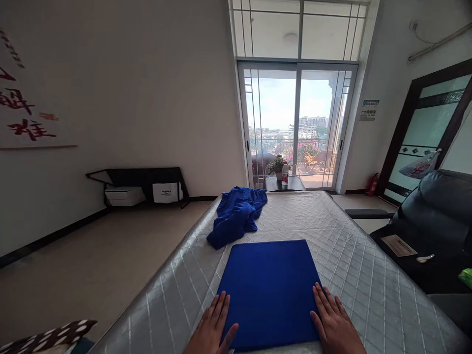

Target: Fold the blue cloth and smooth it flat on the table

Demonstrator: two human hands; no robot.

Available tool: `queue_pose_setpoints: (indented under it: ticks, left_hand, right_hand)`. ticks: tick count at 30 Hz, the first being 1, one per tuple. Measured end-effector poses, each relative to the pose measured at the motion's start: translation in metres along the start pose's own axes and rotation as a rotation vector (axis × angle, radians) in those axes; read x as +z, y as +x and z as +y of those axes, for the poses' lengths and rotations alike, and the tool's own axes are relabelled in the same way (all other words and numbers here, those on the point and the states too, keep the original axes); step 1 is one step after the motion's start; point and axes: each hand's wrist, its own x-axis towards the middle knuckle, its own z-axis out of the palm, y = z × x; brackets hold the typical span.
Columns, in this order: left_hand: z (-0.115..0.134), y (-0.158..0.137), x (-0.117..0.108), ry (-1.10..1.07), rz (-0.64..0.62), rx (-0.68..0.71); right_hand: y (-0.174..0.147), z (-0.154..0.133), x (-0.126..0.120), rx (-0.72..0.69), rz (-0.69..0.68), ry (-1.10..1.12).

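A flat, smooth blue rectangular panel (271, 295) lies on the silvery quilted mattress (368, 285). Whether it is folded cloth or a covered board I cannot tell. My left hand (213, 324) rests along its left edge near the front corner, fingers stretched out and thumb apart. On the opposite edge, my right hand (335, 319) lies flat with its fingertips on the panel's border. Neither hand grips anything. Beyond the panel, to the left, a crumpled blue cloth (238, 214) sits in a loose heap.
A small table (295, 184) with a plant (279, 165) and a bottle (284, 174) stands past the mattress, before glass doors. To the right is a black chair (420, 231). A black rack (147, 177) with white boxes stands by the left wall.
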Motion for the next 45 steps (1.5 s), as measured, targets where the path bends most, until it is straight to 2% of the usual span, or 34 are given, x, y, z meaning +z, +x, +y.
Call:
queue_pose_setpoints:
  ticks: [3,7,16,19,23,25,29,32,35,37,39,42,45]
  left_hand:
    - [0.004,-0.008,-0.002,-0.024,0.004,-0.049]
    - [0.014,-0.006,-0.01,-0.02,-0.051,-0.117]
    - [0.013,-0.005,-0.011,-0.01,-0.062,-0.106]
    - [0.015,-0.004,-0.011,-0.017,-0.046,-0.104]
    - [0.013,-0.007,-0.007,-0.037,-0.019,-0.122]
    - [0.009,-0.009,-0.004,-0.037,-0.018,-0.121]
    - [0.011,0.003,-0.006,-0.003,0.024,-0.151]
    - [0.044,0.037,-0.018,-0.031,0.009,-0.119]
    - [0.101,0.088,-0.025,-0.122,-0.082,0.061]
    - [0.14,0.121,-0.021,-0.176,-0.129,0.171]
    - [0.171,0.148,-0.01,-0.219,-0.135,0.219]
    - [0.194,0.168,0.009,-0.253,-0.109,0.19]
    - [0.189,0.167,0.019,-0.243,-0.118,0.143]
  right_hand:
    - [-0.002,-0.001,-0.001,0.003,0.037,-0.011]
    - [-0.004,-0.005,-0.006,-0.009,0.053,-0.025]
    - [-0.006,-0.003,-0.018,-0.005,0.038,-0.153]
    - [0.009,-0.007,-0.034,-0.04,0.033,-0.159]
    - [0.046,-0.019,-0.055,-0.075,0.018,-0.127]
    - [0.066,-0.02,-0.054,-0.052,0.009,-0.116]
    - [0.087,-0.015,-0.034,0.034,0.012,-0.09]
    - [0.089,-0.011,-0.023,0.047,0.024,-0.07]
    - [0.086,-0.008,-0.022,0.036,0.022,-0.055]
    - [0.086,-0.007,-0.023,0.017,0.011,-0.065]
    - [0.086,-0.005,-0.022,-0.011,0.005,-0.091]
    - [0.086,-0.002,-0.019,-0.03,0.023,-0.113]
    - [0.088,-0.001,-0.016,-0.028,0.046,-0.113]
